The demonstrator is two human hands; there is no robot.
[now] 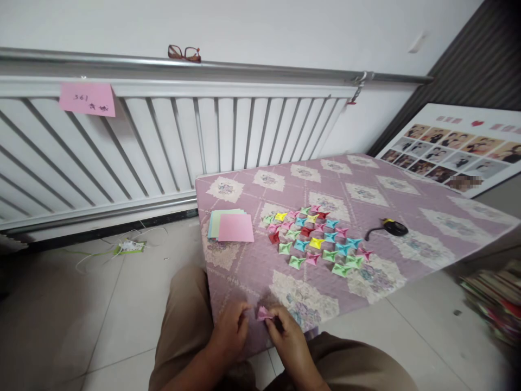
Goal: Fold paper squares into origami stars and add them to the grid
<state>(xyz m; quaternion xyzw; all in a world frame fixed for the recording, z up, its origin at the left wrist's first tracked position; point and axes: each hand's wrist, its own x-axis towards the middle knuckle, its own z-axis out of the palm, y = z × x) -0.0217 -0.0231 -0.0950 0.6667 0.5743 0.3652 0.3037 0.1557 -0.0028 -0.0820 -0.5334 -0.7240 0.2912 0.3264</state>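
Right hand [287, 328] pinches pink folded paper [264, 313] at table's edge

The left hand [233, 326] curls loosely just beside it, thumb and fingers parted, with nothing visible in its grasp. The one pink piece is held at the near edge of a floral tablecloth [260, 279]; whether it touches the cloth cannot be told. Folding or shaping appears to be the step in hand, and the next move seems to call for the left fingertips to steady the paper's free side. Farther out sit about 27 folded pieces [316, 243], three red, three yellow, the rest green, pink and blue, beside one stack of sheets [236, 228], number unclear. Beyond: one dark corded object [394, 227].
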